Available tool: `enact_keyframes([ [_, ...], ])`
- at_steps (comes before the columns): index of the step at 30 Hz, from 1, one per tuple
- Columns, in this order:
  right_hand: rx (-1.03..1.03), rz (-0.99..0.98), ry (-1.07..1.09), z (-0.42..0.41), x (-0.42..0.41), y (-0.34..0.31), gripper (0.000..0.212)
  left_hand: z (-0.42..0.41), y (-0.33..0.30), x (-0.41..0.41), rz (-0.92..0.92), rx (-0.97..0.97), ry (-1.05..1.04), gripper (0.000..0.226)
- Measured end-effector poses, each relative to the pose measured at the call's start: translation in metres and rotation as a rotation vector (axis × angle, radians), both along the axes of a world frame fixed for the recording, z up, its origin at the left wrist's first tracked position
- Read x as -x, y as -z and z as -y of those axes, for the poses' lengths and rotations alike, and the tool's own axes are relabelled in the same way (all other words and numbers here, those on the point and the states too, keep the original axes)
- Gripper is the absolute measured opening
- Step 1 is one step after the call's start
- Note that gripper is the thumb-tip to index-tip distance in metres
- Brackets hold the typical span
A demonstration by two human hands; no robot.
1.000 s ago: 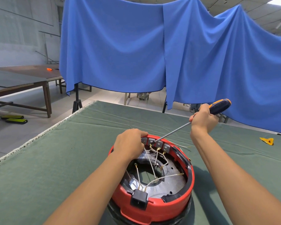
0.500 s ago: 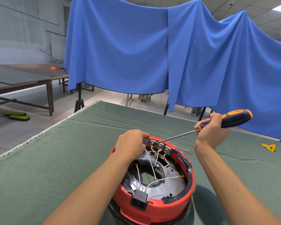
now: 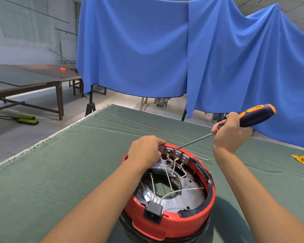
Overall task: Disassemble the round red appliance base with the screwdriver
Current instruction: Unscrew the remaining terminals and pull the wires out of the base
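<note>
The red base (image 3: 168, 223) is steadied at its far rim by the curled left hand (image 3: 145, 151). The screwdriver (image 3: 253, 116) is gripped by the right hand (image 3: 230, 132), its tip beside the left fingers at the grey terminal blocks (image 3: 174, 153). A terminal screw appears to be worked; firm seating is needed next.

left hand (image 3: 145, 151): palm down, fingers curled over the far rim of the red base (image 3: 174, 223), forearm stretched forward.
right hand (image 3: 231, 133): raised, fingers wrapped round the screwdriver (image 3: 253, 117) handle, forearm reaching up from lower right.
</note>
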State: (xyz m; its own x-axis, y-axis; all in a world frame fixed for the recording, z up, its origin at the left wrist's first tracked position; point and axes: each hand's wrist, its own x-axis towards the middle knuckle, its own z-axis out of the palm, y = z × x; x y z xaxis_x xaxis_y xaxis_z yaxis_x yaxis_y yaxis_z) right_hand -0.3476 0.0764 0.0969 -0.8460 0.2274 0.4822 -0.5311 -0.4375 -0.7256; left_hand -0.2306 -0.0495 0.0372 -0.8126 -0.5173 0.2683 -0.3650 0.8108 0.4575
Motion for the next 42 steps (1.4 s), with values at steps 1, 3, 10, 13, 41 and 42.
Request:
enact_keyframes([
  [1, -0.021, 0.028, 0.012, 0.002, 0.004, -0.002, 0.022, 0.000, 0.000, 0.000, -0.003, 0.003, -0.002, 0.053],
  [3, -0.051, 0.087, 0.021, 0.005, 0.014, -0.003, 0.019, 0.000, 0.001, 0.000, -0.006, 0.008, -0.004, 0.052],
  [10, -0.105, 0.245, 0.027, 0.010, 0.041, 0.000, 0.021, 0.001, 0.001, 0.000, -0.007, 0.012, 0.004, 0.055],
  [13, -0.087, 0.290, 0.023, 0.009, 0.045, 0.002, 0.022, 0.002, 0.002, 0.000, -0.016, 0.012, 0.014, 0.056],
  [41, 0.188, 0.263, -0.050, -0.042, -0.017, 0.026, 0.044, -0.013, 0.005, -0.002, -0.106, 0.289, 0.454, 0.005],
  [42, 0.205, 0.267, -0.049, -0.043, -0.015, 0.024, 0.043, -0.013, 0.005, -0.002, -0.097, 0.284, 0.458, 0.004],
])
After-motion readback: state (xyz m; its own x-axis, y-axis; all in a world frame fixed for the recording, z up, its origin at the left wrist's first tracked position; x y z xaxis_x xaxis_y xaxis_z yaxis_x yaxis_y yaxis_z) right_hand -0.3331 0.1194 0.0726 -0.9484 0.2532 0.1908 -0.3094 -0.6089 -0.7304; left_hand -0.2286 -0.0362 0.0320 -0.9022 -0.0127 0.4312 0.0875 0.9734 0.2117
